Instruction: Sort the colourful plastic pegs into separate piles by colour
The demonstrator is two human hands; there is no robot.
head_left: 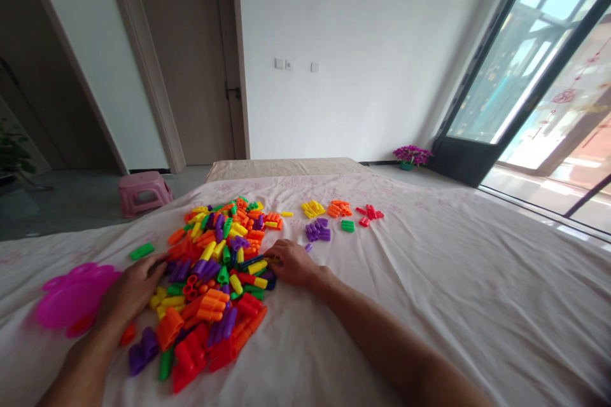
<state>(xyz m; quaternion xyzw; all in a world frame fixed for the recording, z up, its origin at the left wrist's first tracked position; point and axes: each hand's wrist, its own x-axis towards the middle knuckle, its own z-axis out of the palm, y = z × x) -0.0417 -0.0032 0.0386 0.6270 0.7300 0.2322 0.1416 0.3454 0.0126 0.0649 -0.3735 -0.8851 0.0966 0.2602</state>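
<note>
A large pile of plastic toy building pieces in red, orange, yellow, green, purple and dark blue lies in front of me. My left hand reaches the pile's left edge, fingers stretched toward red and purple pieces, with nothing seen in them. At the right edge, my right hand has its fingers curled in beside a yellow piece and dark blue ones; what they hold, if anything, is hidden. Beyond it sit small groups sorted by colour: yellow, orange, purple, green and red.
A pink plastic tray with a red piece at its rim lies left of my left hand. One green piece rests apart nearby. The pale cloth is wrinkled. Behind are a pink stool and a flower pot.
</note>
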